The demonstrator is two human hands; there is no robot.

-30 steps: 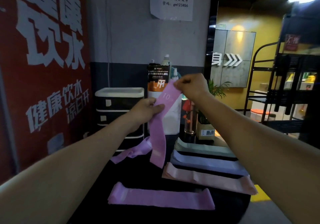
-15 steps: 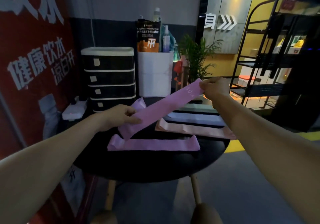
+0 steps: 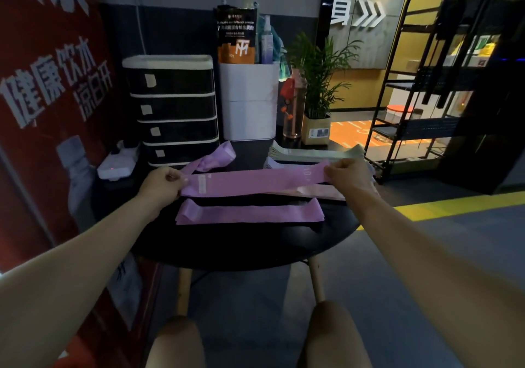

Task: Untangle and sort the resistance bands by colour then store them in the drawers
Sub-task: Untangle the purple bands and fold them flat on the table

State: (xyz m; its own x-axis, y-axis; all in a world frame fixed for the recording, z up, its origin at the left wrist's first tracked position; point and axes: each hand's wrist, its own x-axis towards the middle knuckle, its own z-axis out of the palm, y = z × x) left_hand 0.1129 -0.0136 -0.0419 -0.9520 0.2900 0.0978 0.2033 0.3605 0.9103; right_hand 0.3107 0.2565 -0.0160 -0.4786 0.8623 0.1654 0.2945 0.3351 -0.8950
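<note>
Both hands, left hand [image 3: 162, 181] and right hand [image 3: 345, 172], are pinching the purple resistance band [image 3: 255, 181] taut by its ends, seemingly sorting it, likely lowering it next onto the matching purple band [image 3: 250, 214] just beneath.

We see a purple band [image 3: 255, 181] of matt, woven-looking cloth, like the band [image 3: 250, 214] lying flat on the table [image 3: 244, 251], whose dark top looks smooth and faintly glossy on pale wooden legs [image 3: 316, 279]. The drawers [image 3: 176, 111] look like glossy dark plastic with paper labels.
</note>
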